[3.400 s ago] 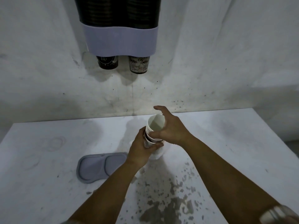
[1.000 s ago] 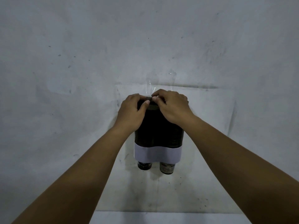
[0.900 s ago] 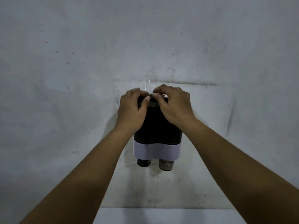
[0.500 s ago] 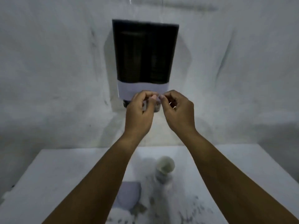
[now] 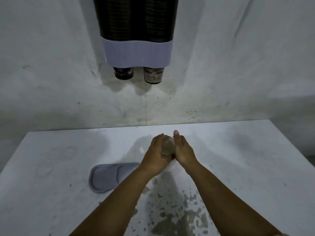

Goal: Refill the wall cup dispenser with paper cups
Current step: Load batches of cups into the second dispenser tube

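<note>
A stack of paper cups stands on the white table, its open mouth showing between my hands. My left hand wraps the stack from the left and my right hand clasps it from the right, thumb raised. On the wall above hangs the dark twin-tube cup dispenser with a pale band round its base. A dark cup pokes out under the left tube and a printed cup under the right.
A grey double-oval lid lies flat on the table to the left of my left forearm. Dark wet stains spread over the table's near middle. The table's right edge runs diagonally, with the stained white wall behind.
My view has dropped from the dispenser to the table. Both hands came down from below the dispenser's band and closed round the cup stack on the table.
</note>
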